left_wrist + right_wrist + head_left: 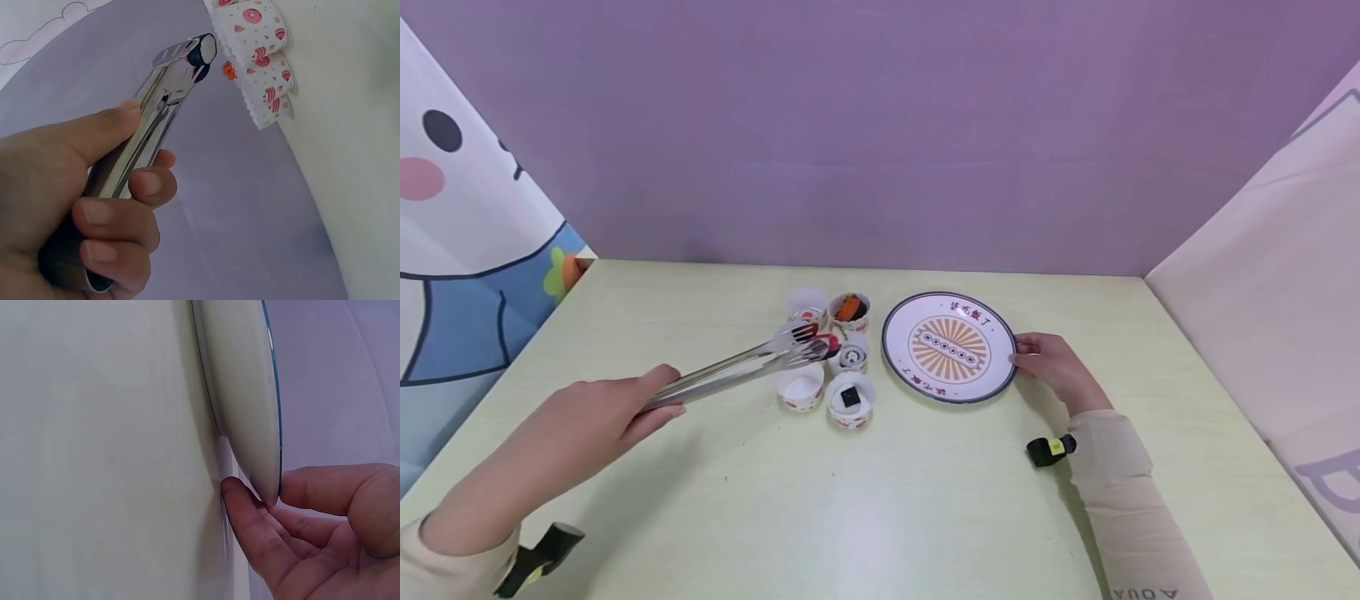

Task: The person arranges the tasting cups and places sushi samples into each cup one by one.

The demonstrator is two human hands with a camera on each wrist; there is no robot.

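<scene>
My left hand (587, 417) grips metal tongs (715, 385), thumb on one side and fingers curled beneath in the left wrist view. Between the tong tips sits a small sushi piece (207, 51) with a dark wrap and a white end, held above a cluster of printed paper cups (253, 31). On the right, my right hand (1060, 367) pinches the rim of a round white plate (897, 343) with a dark blue edge. Its thumb lies on top and its fingers below in the right wrist view. Red characters and an orange sunburst decorate the plate.
One cup holds an orange-topped sushi piece (851, 308), another a round white roll (852, 357), and the front right one a black-topped piece (850, 397). A purple backdrop (880, 133) stands behind the table (880, 508), with printed cloth on both sides.
</scene>
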